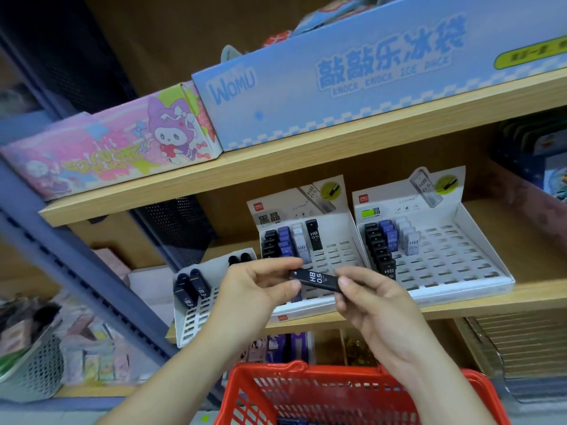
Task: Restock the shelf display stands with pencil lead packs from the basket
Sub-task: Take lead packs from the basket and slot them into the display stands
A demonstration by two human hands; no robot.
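A black pencil lead pack (317,280) marked HB 0.5 lies sideways between my two hands, in front of the middle display stand (334,240). My left hand (257,286) pinches its left end and my right hand (371,299) pinches its right end. The middle stand has black, blue and clear packs in its left columns and one upright black pack. A right display stand (445,256) has three filled columns at its left. A left stand (199,305) leans forward with a few dark packs. The red basket (337,391) sits below my hands.
The wooden shelf edge (460,302) runs under the stands. An upper shelf carries a blue ice pack carton (352,84) and a pink cartoon box (107,148). A grey mesh bin (33,363) stands at the lower left beside a blue metal upright.
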